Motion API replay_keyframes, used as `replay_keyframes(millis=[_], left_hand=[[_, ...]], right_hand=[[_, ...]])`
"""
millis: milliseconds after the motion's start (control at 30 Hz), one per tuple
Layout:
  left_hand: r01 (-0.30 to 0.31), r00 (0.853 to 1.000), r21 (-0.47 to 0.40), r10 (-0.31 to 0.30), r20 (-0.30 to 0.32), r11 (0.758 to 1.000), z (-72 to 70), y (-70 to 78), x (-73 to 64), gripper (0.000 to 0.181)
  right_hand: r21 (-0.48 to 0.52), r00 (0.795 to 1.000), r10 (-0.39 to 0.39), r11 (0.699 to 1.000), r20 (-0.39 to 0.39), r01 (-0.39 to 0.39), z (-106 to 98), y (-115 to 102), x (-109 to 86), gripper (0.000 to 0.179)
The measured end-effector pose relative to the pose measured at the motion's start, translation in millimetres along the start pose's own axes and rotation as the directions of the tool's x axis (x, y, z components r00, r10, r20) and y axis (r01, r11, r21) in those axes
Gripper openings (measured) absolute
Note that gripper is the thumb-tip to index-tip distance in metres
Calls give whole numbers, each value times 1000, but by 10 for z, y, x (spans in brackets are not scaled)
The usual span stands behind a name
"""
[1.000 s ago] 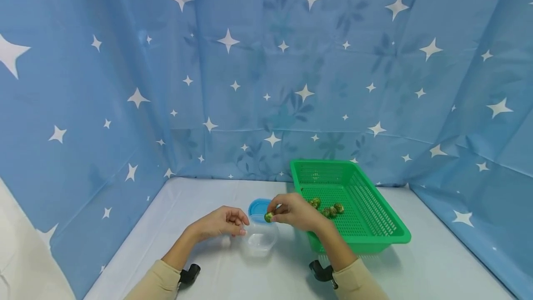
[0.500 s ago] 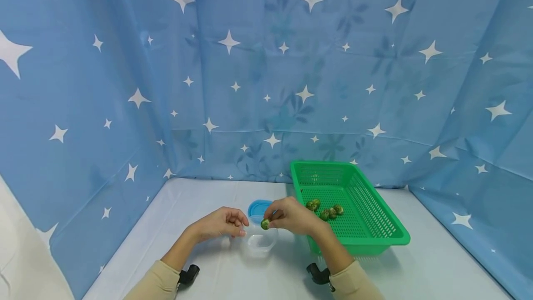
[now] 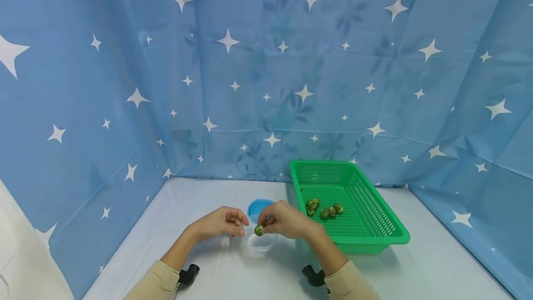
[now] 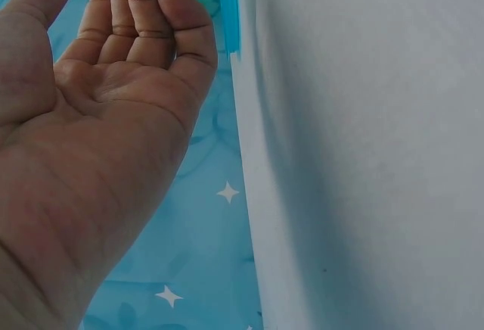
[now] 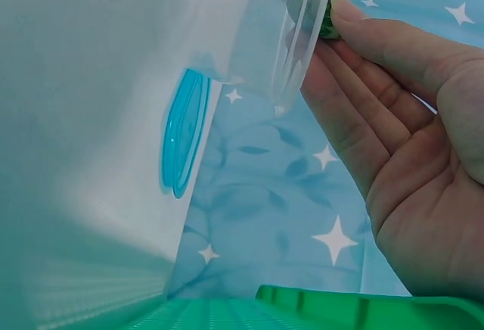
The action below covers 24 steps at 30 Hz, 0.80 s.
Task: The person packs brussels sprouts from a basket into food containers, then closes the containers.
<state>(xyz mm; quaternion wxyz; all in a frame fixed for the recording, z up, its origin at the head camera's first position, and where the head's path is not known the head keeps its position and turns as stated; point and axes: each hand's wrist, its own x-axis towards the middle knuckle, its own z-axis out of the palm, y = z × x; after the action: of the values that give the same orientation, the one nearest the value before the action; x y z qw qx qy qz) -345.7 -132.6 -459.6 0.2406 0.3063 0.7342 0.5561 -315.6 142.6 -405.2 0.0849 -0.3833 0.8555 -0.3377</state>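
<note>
My right hand (image 3: 285,220) pinches a green Brussels sprout (image 3: 259,230) between thumb and fingers, over the mouth of a clear plastic container (image 3: 259,247). In the right wrist view the sprout (image 5: 331,21) shows just past the container's rim (image 5: 301,57), partly seen through the clear plastic. My left hand (image 3: 220,222) hovers by the container's left side, fingers loosely curled and holding nothing; whether a fingertip touches the rim I cannot tell. Several more Brussels sprouts (image 3: 331,211) lie in the green basket (image 3: 370,240) at the right.
Behind the container a blue lid (image 3: 256,207) lies on the white tabletop (image 3: 204,270), partly covered by my right hand. The tall-sided basket stands close to my right forearm. A blue curtain (image 3: 250,68) with white stars closes off the back and sides.
My right hand has moved left and slightly toward me with the Brussels sprout, coming lower over the container. The left hand has stayed in place.
</note>
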Motion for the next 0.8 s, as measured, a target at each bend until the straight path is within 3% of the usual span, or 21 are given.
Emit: replay_keyframes(millis=[300,800], left_hand=[[5,1000,-2,-5,4,1000,0,-4,-13,43],[0,1000,12,0,-3,1000,12,5,0,40]], right_hand=[[-4,999,32,999,20,-32,30,-37,14,13],[-113,999,15,994,48,-10,142,-60,73,12]])
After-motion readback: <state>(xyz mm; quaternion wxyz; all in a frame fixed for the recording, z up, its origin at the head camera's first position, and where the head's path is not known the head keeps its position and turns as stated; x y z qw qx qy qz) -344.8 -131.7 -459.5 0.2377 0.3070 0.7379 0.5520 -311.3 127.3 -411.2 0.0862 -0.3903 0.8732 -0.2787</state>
